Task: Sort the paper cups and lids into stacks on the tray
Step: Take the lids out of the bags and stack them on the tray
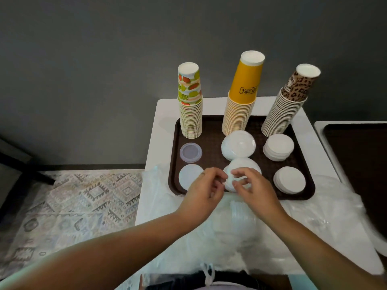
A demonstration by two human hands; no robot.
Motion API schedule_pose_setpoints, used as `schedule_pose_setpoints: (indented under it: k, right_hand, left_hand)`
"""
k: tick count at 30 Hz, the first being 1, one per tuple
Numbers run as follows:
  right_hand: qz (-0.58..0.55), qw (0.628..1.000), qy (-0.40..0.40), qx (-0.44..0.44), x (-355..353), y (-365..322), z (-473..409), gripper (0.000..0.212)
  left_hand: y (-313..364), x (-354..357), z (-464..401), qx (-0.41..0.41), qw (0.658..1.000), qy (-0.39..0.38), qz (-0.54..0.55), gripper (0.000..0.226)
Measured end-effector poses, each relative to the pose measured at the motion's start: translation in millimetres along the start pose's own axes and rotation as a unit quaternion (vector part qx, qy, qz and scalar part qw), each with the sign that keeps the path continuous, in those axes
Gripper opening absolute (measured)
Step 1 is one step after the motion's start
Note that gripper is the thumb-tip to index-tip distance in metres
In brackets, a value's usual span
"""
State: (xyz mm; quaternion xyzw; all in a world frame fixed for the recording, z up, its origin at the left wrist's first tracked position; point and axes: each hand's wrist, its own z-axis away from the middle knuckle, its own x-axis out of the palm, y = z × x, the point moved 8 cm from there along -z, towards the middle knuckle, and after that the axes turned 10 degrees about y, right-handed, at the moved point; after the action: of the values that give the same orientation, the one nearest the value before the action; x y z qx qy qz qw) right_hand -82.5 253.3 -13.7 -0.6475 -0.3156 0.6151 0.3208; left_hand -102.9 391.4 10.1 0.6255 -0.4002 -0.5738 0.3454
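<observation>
while both hands work the front-centre lid stack (244,166) on the tray (211,130), treat the current step as lid sorting, not cup sorting: the three cup stacks already stand upside down along the tray's back row. your left hand (206,188) curls its fingers at the stack's left edge; your right hand (252,185) pinches the near edge w/ thumb and fingertips. whether you're holding one lid or several can't be told; the white parts blur together.

task items, current positions:
- fruit-print cups (190,101), back left.
- yellow cups (243,97), back centre.
- leopard-print cups (287,103), back right, leaning right.
- clear lid (191,152) and flat white lid (189,178), left column.
- domed lids (238,146), centre, just behind the stack in hand.
- two white lid stacks (278,149) and (290,178), right column.
- more lids appear to lie in the plastic bag (240,225) on the counter (155,143), near side.

next move, as judged: seat the lid square on its stack, let go, then reach into the bag for more. keep clear of the leaning stack.

writing: yellow top cup carries upside-down text, approx. "...juice"; 1st word unreadable. no other legible labels.
</observation>
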Motion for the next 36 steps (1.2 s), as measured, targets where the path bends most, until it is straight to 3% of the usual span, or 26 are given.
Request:
schedule_pose_setpoints:
  k: [4, 8, 14, 22, 29, 36]
  right_hand:
    - [-0.002, 0.997, 0.072, 0.017, -34, 32, 22, 0.018]
    - [-0.001, 0.995, 0.05, 0.085, -34, 70, 46, 0.018]
    - [-0.064, 0.991, 0.005, 0.119, -16, 82, 64, 0.027]
    - [0.025, 0.999, -0.029, 0.015, -9, 79, 66, 0.047]
    - [0.14, 0.985, -0.083, -0.049, 0, 94, 64, 0.035]
    - [0.168, 0.977, -0.11, -0.066, 3, 100, 60, 0.034]
  left_hand:
    - [-13, 45, 19, -0.053, 0.997, -0.046, -0.014, 0.03]
    - [-36, 75, 37, -0.153, 0.983, -0.093, -0.044, 0.061]
    - [-48, 91, 48, -0.219, 0.971, -0.088, -0.028, 0.072]
    - [-49, 83, 43, -0.252, 0.966, -0.053, 0.013, 0.064]
    - [-49, 57, 37, -0.249, 0.968, -0.008, 0.027, 0.052]
    - [-40, 33, 34, -0.288, 0.945, 0.041, 0.149, 0.049]
